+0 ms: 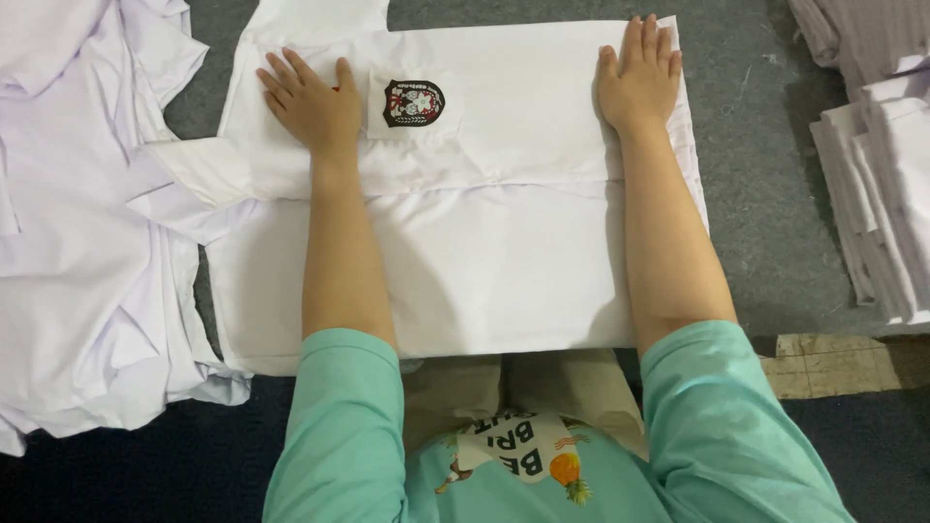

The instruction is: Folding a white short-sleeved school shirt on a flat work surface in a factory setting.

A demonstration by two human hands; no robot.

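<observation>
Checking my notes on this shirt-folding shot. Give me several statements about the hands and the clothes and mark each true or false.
1. Both hands lie flat, palms down, on the white shirt. True: the left hand and the right hand press on it.
2. The badge sits beside the right hand. False: it is just next to the left hand.
3. The shirt lies on a grey surface. True.
4. A stack of folded garments stands at the right edge of the view. True.
5. The left hand grips the loose pile of white clothes. False: that pile lies untouched at the left.
</observation>
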